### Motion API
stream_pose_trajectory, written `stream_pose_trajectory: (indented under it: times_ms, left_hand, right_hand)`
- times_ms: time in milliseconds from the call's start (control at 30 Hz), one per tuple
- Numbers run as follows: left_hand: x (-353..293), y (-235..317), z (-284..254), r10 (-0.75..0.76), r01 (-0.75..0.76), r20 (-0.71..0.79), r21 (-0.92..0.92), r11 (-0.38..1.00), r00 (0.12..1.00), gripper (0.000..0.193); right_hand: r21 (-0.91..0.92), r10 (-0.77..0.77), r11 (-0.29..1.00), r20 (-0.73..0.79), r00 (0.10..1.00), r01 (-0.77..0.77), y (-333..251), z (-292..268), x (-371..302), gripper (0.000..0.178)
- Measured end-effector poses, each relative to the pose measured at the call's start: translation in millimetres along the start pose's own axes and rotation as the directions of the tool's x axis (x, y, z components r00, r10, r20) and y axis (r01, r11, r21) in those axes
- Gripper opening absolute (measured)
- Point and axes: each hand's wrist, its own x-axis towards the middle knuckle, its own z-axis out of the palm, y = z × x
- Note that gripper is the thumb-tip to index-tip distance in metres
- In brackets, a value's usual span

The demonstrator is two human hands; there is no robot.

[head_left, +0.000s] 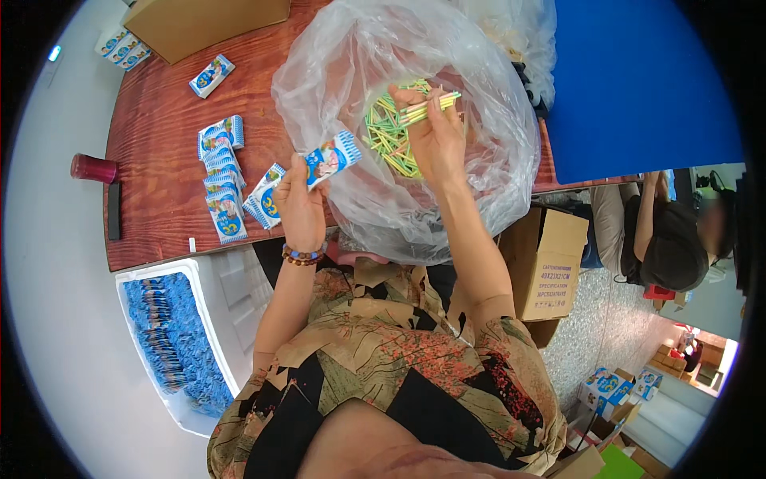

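My left hand [302,203] is closed on a blue-and-white packet [327,162], pinched at its lower end and tilted toward the bag. My right hand [439,144] grips a small bundle of thin pastel sticks [431,108], yellow, green and pink. It is over the mouth of a large clear plastic bag [319,76]. Many loose sticks of the same kind [387,148] lie inside the bag. Beside my left hand another packet [262,198] rests on the table, partly hidden. Further left is an overlapping row of similar packets [223,180].
The red wood-grain table [159,160] also bears a single packet [211,76], a dark red cylinder [94,168] and a cardboard box [203,28]. A white tub of blue packets [171,343] stands below left. Right are an open carton [554,263], a blue board [638,88] and another person [674,239].
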Motion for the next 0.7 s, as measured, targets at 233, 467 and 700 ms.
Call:
stream_pose_trajectory:
  times_ms: [233, 467, 700]
  left_hand:
    - [0.8, -8.2, 9.4, 0.010, -0.010, 0.032, 0.024, 1.000, 0.999, 0.027]
    - [-2.2, -4.5, 10.7, 0.048, -0.048, 0.004, -0.009, 0.999, 0.999, 0.029]
    - [-4.2, -5.6, 12.4, 0.106, -0.105, 0.036, -0.008, 0.994, 0.994, 0.028]
  right_hand:
    - [0.223, -0.162, 0.966, 0.126, 0.979, 0.131, 5.5, 56.2, -26.6, 0.012]
    - [0.155, -0.199, 0.972, 0.147, 0.969, 0.176, 19.8, 69.5, -34.6, 0.012]
    - [0.049, -0.196, 0.980, 0.103, 0.975, 0.192, 26.5, 75.5, -43.1, 0.013]
